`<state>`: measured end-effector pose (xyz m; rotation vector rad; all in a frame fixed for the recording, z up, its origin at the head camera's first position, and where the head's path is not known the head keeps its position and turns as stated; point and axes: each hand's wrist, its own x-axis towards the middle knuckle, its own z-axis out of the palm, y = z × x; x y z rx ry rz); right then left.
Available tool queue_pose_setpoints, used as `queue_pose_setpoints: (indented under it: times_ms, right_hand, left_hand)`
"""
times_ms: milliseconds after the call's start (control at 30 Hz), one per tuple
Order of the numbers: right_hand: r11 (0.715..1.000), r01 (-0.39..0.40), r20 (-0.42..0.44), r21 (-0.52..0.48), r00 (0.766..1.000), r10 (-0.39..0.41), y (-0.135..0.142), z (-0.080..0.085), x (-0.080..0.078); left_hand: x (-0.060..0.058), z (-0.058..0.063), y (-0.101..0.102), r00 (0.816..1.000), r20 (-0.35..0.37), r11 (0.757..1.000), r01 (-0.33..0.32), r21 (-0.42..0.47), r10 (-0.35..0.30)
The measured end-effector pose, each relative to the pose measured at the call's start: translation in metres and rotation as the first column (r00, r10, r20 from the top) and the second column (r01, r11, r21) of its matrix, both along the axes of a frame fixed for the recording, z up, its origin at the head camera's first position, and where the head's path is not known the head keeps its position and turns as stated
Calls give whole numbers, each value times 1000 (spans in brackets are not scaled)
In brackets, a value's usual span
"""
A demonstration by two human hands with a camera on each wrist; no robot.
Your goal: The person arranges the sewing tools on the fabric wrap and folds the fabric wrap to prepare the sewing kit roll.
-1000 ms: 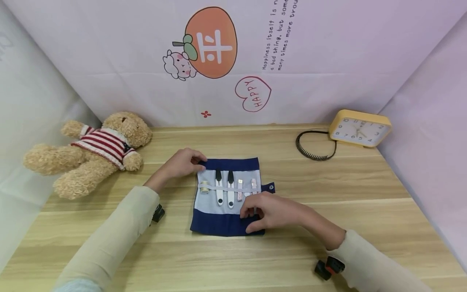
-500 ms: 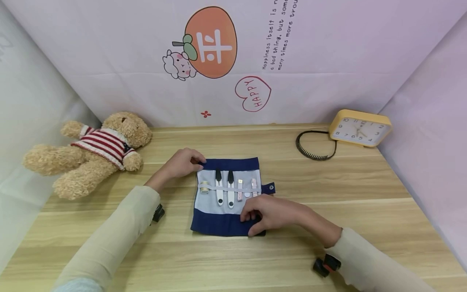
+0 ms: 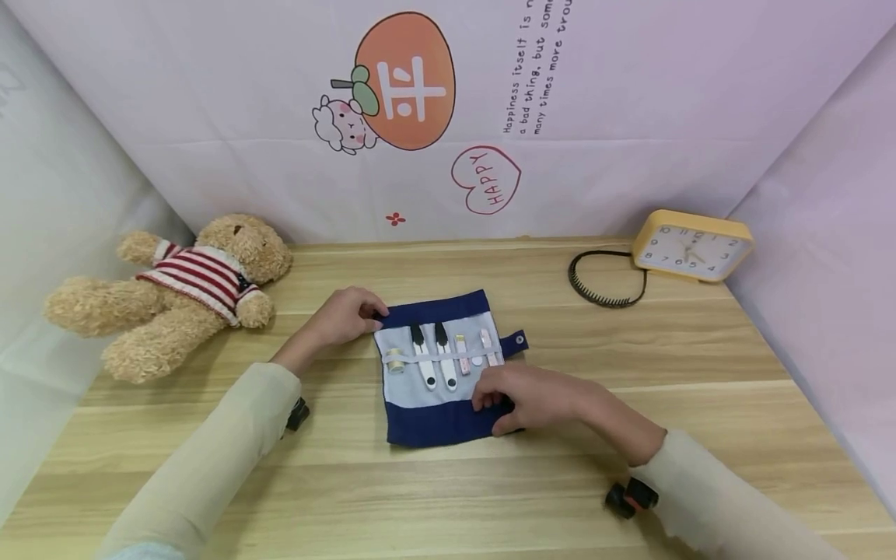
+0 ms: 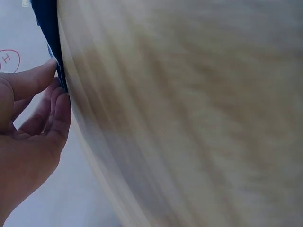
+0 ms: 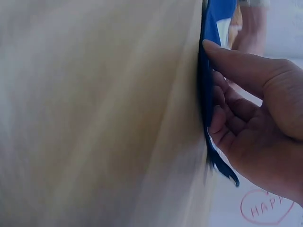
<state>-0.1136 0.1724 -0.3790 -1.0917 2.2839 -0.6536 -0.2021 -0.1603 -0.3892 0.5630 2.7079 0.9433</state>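
A sewing kit (image 3: 448, 423) of navy and pale grey cloth lies unfolded on the table, slightly turned. An elastic band across it holds a thread spool (image 3: 395, 361), two slim white tools with black tips (image 3: 428, 372) and small pink pieces (image 3: 464, 364). At its far left corner my left hand (image 3: 344, 314) pinches the navy edge between thumb and fingers. My right hand (image 3: 535, 395) grips the near right corner, thumb at the front edge, covering part of the cloth. From the right side sticks out a snap tab (image 3: 515, 342).
A teddy bear (image 3: 189, 292) in a striped shirt lies at the back left of the wooden table (image 3: 336, 498). At the back right a yellow clock (image 3: 693, 245) stands beside a black headband (image 3: 607, 299). A printed white cloth (image 3: 595, 179) hangs behind.
The sewing kit has turned counterclockwise: its right side has gone away from me and its near left corner has shifted right. Both hands stay at its corners; the left moved slightly left.
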Motion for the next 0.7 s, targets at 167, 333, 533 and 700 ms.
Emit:
queue_pose_setpoints:
  times_ms: [167,333,533,700]
  right_hand:
    - [1000,14,-67,21,998,-13,17,2,-19]
    - [997,78,-197,15,978,-73,36,2,-42]
    - [981,192,-238,13,954,-184,46,1,-58]
    - [946,325,-254,-1,915,-314,50,-1,-64]
  left_hand:
    - [4,2,-3,1000,10,999,-26,-23,26]
    - [8,5,-6,998,52,998,-24,-50,27]
    - [16,6,-11,997,81,998,-14,-54,18]
    - [24,7,-15,994,109,999,-22,-28,25]
